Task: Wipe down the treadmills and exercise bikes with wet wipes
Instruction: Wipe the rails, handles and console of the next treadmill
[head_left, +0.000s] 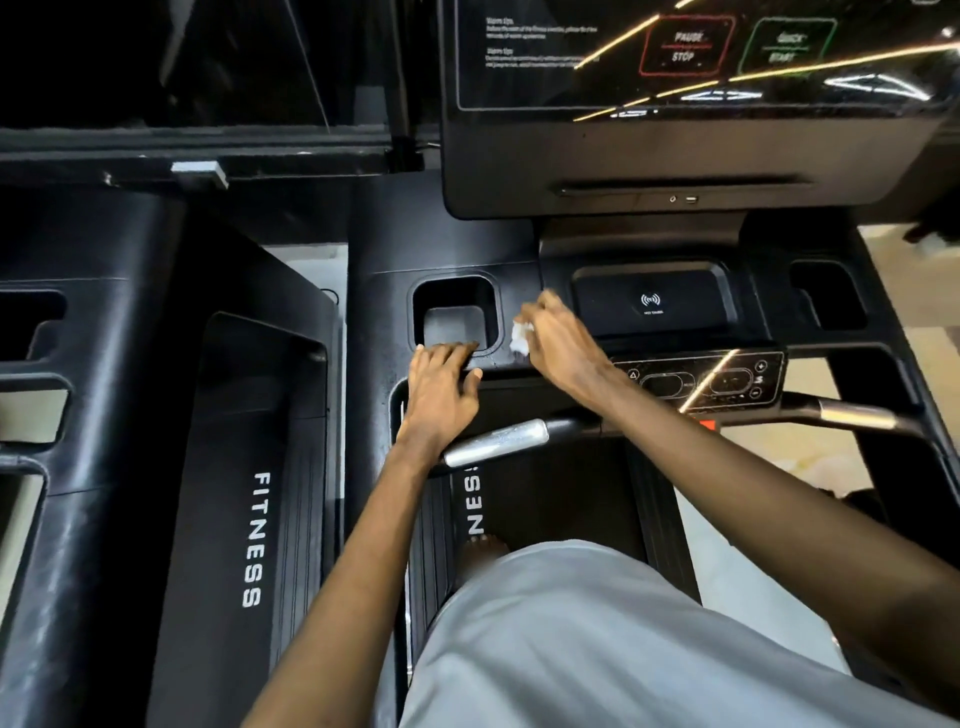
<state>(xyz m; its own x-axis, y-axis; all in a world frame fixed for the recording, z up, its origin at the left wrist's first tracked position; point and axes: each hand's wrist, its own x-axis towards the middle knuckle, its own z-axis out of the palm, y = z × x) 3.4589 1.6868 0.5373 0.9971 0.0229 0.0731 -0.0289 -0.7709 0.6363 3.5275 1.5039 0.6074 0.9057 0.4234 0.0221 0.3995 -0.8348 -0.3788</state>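
Observation:
I stand on a black treadmill whose console deck (452, 249) spreads out in front of me. My right hand (558, 343) grips a crumpled white wet wipe (521, 338) and holds it against the deck, just right of a square cup holder (456, 312). My left hand (441, 384) lies flat with straight fingers on the deck's front edge, fingertips at the cup holder's near rim. The wipe is mostly covered by my fingers.
A large dark screen (696, 104) with PAUSE/STOP and QUICK START buttons rises above the deck. A wireless charging tray (652, 304), a small control panel (701, 382) and silver-grip handlebars (498, 441) lie around my hands. A second treadmill (249, 540) marked FITNESS stands to the left.

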